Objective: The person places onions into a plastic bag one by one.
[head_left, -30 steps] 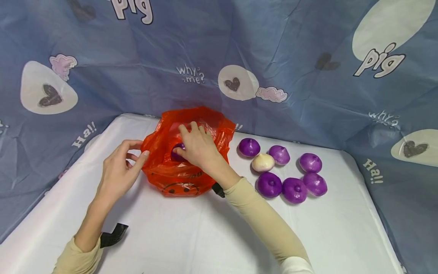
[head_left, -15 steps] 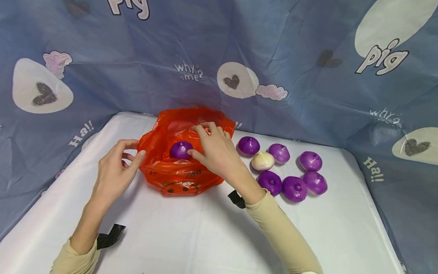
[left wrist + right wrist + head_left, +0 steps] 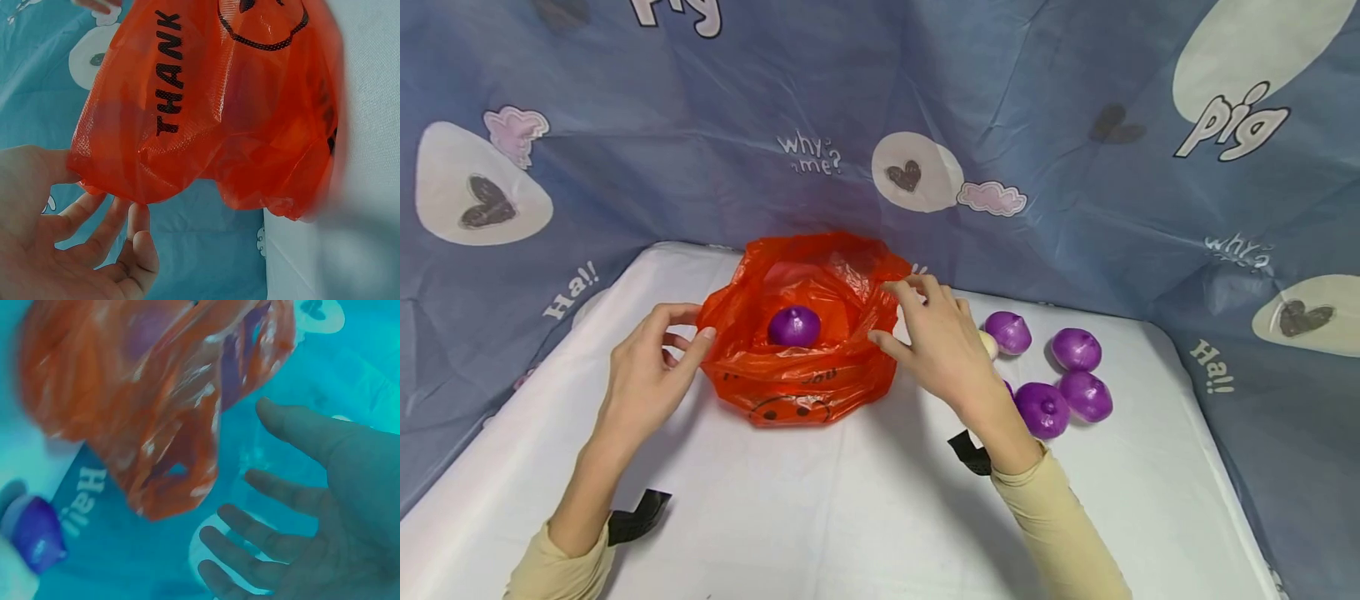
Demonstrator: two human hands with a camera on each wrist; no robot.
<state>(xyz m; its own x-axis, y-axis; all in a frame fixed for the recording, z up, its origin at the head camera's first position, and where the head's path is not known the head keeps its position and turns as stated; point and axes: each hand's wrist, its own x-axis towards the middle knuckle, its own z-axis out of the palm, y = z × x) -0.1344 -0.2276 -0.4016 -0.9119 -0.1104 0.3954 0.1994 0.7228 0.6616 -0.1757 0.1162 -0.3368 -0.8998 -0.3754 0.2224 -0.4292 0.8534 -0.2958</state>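
Observation:
A red plastic bag [image 3: 857,371] stands with its mouth spread on the white table, black lettering and a smiley face on its front. Inside it sits one purple onion [image 3: 793,327]. My left hand [image 3: 643,375] pinches the bag's left rim between thumb and fingers; the same rim is seen held by the left hand [image 3: 81,244] in the left wrist view. Just off the bag's right rim is my right hand [image 3: 943,350], fingers spread and holding nothing. In the right wrist view, the right hand [image 3: 312,512] is apart from the crumpled red bag [image 3: 181,431].
Right of the bag lie several purple onions [image 3: 1076,349] and a pale onion [image 3: 989,344], partly covered by my right hand. A blue printed cloth [image 3: 737,108] hangs behind the white table [image 3: 820,517].
My right hand has come out of the bag and moved right, leaving the purple onion inside. My left hand keeps hold of the rim.

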